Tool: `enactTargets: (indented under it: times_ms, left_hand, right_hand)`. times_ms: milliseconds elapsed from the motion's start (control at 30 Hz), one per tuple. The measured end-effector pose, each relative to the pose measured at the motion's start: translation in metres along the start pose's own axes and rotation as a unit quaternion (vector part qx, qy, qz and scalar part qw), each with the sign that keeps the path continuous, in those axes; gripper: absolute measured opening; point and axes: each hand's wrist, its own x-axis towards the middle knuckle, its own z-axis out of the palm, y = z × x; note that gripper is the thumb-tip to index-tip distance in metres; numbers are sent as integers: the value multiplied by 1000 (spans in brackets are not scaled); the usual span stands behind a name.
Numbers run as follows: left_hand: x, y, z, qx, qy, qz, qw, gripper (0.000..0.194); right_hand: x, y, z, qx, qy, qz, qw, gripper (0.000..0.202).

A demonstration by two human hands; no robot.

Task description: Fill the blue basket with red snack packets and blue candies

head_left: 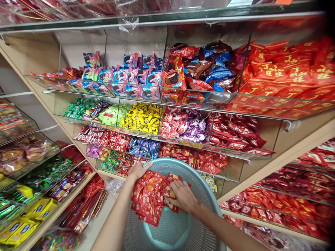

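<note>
So there's a green-grey mesh basket [167,232] at 6 o'clock, with the red packets [148,200] bunched inside its rim, toward its 11-to-1 o'clock side; can't tell if they touch bottom. Right hand [181,197] is on them, fingers curled over the top, thumb a bit apart, can't tell how hard it's gripping. Left hand [139,170] sits at the basket's 11 o'clock rim, right by the packets; can't see what it's clamped on, if anything. Basket bottom shows bare below the packets, and there's a strip of pale floor [103,218] at the 8. Not much room at 12: the rim sits close to the low bins, which hold more red packs [211,162]. Higher up, clear-fronted bins hold yellow sweets [143,118] at 11 and purple sweets [195,129] at 1. Top row's got blue packs [151,77] near 11 and big red bags [282,73] at 2.
</note>
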Motion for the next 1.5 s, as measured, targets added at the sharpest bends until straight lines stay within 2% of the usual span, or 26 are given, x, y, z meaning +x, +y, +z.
enactTargets:
  times_ms: [167,333,433,533,700,800,933,1000,1067,1333,1500]
  left_hand:
    - [2,-3,3,-12,-2,-4,1000,80]
    - [2,-3,3,-18,-12,-8,1000,82]
    - [2,-2,2,-13,-8,-11,1000,83]
    - [3,-3,3,-7,-3,-13,1000,83]
    - [6,-6,6,-8,-5,-22,1000,85]
    - [7,-7,7,-6,-3,-18,1000,85]
    - [7,-7,7,-12,-5,-2,1000,81]
    - [7,-8,7,-18,-5,-1,1000,81]
    - [7,-8,7,-19,-2,-5,1000,82]
    - [5,-7,5,-26,-8,5,1000,79]
    - [4,-6,4,-29,-12,-7,999,80]
  right_hand:
    - [9,6,-16,-28,16,2,999,35]
    - [12,8,-19,-64,9,7,998,28]
    - [11,9,-19,-66,16,10,998,32]
    - [16,13,-27,-44,41,8,998,37]
    - [47,44,-61,19,104,36,994,25]
    - [69,72,-73,2,105,86,991,22]
    - [93,95,-67,-27,24,193,980,43]
    - [101,100,-61,-34,-28,237,971,54]
    - [107,101,-55,-38,-56,257,964,58]
    - [105,101,-53,-53,-34,259,964,59]
    - [102,94,-56,-94,19,244,965,56]
